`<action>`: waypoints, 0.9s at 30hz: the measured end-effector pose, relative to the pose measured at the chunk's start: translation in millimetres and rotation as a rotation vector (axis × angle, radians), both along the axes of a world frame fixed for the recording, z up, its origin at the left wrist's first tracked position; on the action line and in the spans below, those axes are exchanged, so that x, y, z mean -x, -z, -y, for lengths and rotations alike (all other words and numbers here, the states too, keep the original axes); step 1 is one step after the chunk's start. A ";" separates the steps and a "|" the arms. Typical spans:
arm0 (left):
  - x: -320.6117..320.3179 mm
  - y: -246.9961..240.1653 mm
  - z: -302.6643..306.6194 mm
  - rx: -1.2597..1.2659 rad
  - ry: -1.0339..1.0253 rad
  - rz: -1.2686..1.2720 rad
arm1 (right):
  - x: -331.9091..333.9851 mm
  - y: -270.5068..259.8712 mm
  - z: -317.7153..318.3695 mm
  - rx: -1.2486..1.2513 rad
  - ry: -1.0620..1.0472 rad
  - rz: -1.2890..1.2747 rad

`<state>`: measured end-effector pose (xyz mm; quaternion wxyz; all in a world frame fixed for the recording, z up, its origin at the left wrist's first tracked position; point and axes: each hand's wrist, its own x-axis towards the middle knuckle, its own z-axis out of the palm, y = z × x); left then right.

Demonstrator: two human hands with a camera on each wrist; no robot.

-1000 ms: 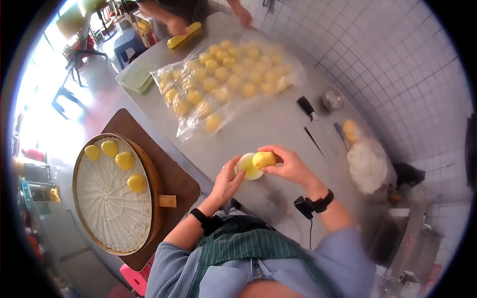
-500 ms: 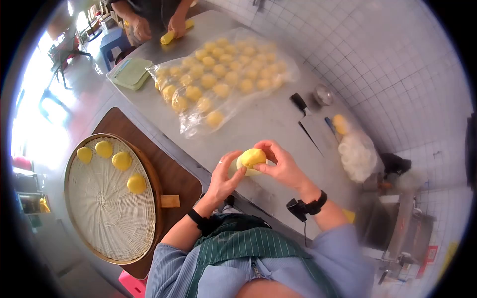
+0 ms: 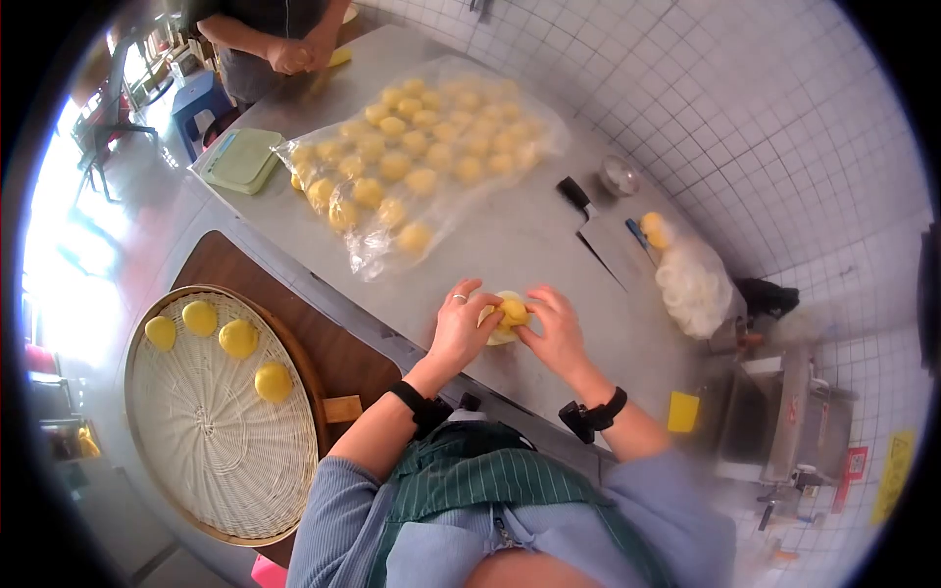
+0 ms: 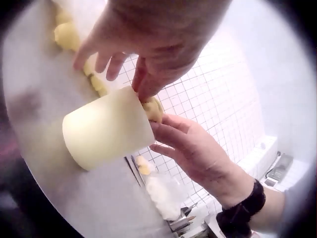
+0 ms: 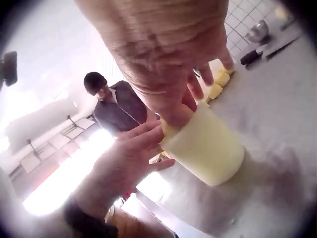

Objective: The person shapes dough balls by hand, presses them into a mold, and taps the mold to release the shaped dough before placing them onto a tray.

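A pale cylindrical cup (image 4: pixel 109 129) stands on the metal table. At its mouth sits a smooth yellow dough ball (image 3: pixel 513 313), which bulges above the rim in the left wrist view. The thumb and fingers of my left hand (image 3: pixel 461 327) pinch the dough from one side. From the other side my right hand (image 3: pixel 557 333) pinches it too, thumb and fingertips at the rim. In the right wrist view the right hand (image 5: pixel 163 54) hides most of the dough, and the left hand (image 5: pixel 119 166) reaches the cup's edge.
Many yellow balls lie under a clear plastic sheet (image 3: pixel 368 235). Left, a round wicker tray (image 3: pixel 211 461) carries several more. A cleaver (image 3: pixel 606 245), metal bowl (image 3: pixel 619 176) and white plastic bag (image 3: pixel 694 289) lie right; a pale green box (image 3: pixel 243 162) sits far left. Another person (image 3: pixel 265 49) works opposite.
The dough ball, earlier held by the right hand over the cup, now sits lower at its mouth. My left hand has shifted from the cup's side to the dough. The other person's hands have moved together.
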<state>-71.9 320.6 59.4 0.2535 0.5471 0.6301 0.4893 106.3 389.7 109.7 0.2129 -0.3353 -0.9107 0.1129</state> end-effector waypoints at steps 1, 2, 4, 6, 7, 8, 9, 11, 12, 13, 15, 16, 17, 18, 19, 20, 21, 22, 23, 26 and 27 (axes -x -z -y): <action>-1.2 0.9 -0.4 0.022 0.017 -0.024 | 1.2 -0.6 0.6 0.002 0.004 -0.001; -3.7 -1.7 0.7 0.024 0.027 -0.027 | 3.7 -3.0 1.7 0.161 0.040 0.016; -6.1 -7.7 1.1 0.006 -0.040 -0.161 | 7.9 -8.9 5.8 0.313 0.079 0.022; -7.2 -11.6 1.0 -0.008 -0.049 -0.055 | 14.9 -25.9 13.7 0.219 0.050 -0.162; -8.5 -12.5 2.0 -0.016 -0.056 0.057 | 13.7 -24.3 9.4 0.217 0.046 -0.166; -9.4 -12.7 3.4 -0.016 -0.055 0.052 | 11.2 -20.2 4.6 0.090 -0.023 -0.077; -9.5 -12.3 5.3 -0.021 -0.060 -0.101 | 7.2 -14.9 0.9 -0.035 -0.084 0.010; -8.4 -16.5 2.5 -0.032 -0.055 -0.261 | 7.7 1.1 -7.4 -0.045 -0.085 0.000; -8.1 -21.2 1.5 -0.038 -0.059 -0.392 | 11.0 4.4 -6.8 -0.055 -0.088 -0.004; -8.6 -23.8 0.1 -0.051 -0.052 -0.523 | 12.6 8.2 -2.9 -0.057 -0.058 -0.014; -7.3 -24.2 -5.1 0.013 0.024 -0.474 | 9.4 2.3 -5.4 0.099 -0.054 0.015; -5.3 -22.7 -8.6 0.101 0.062 -0.424 | 1.2 1.5 -5.2 0.075 0.003 0.000; -0.5 -18.2 -7.7 0.129 0.073 -0.293 | -5.8 4.1 -1.1 0.270 -0.007 -0.207; 1.2 -15.2 -11.9 0.161 0.077 -0.162 | -12.7 4.9 -4.9 0.454 -0.038 -0.419; -5.5 -18.9 -21.4 0.136 0.103 -0.175 | -23.9 -3.1 -10.6 0.357 0.001 -0.449; -12.1 -24.5 -25.7 0.048 0.054 -0.177 | -41.7 -2.4 -22.7 0.345 0.019 -0.463; -19.0 -28.4 -28.6 -0.030 0.000 -0.177 | -64.1 0.3 -39.0 0.349 0.149 -0.417; -27.8 -27.8 -34.0 -0.029 0.007 -0.190 | -84.8 5.4 -56.4 0.358 0.271 -0.369; -38.1 -25.0 -43.2 -0.010 0.096 -0.401 | -104.0 12.2 -76.6 0.376 0.378 -0.353; -57.3 -18.6 -63.5 0.088 0.232 -0.729 | -160.4 33.4 -135.5 0.284 0.574 -0.312; -60.9 -27.2 -64.4 0.107 0.230 -0.781 | -182.5 43.9 -151.9 0.185 0.606 -0.205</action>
